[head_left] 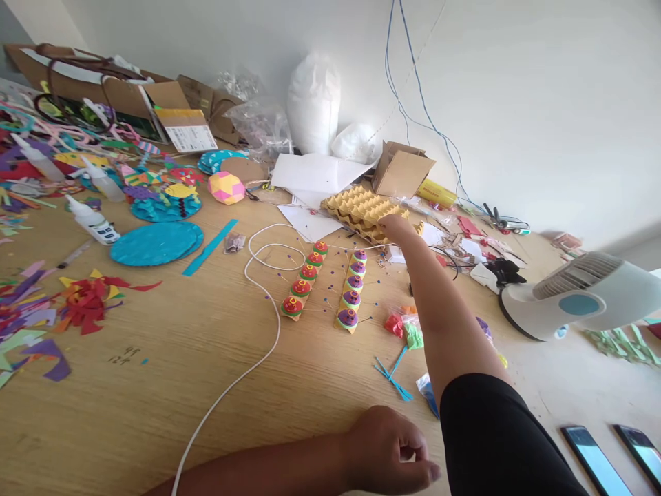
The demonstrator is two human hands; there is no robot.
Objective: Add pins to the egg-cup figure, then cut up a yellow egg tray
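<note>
My right hand (395, 226), at the end of a black-sleeved arm, reaches to the near right part of a yellow egg tray (356, 207). Its fingers are curled against the tray, with their tips partly hidden. Low in the view, my left hand (387, 444) rests above the table, loosely closed, with nothing visible in it. Between the hands lie two egg-carton caterpillars: a red and green caterpillar (301, 286) and a purple and yellow caterpillar (352, 300). Small blue-tipped sticks poke out along their sides.
A white cable (279, 324) loops across the table. Blue discs (155, 243), glue bottles (93, 219) and paper scraps (85, 300) lie left. At right are a white fan (578, 296), two phones (599, 461) and bagged clay (413, 334). A cardboard box (403, 172) stands behind the tray.
</note>
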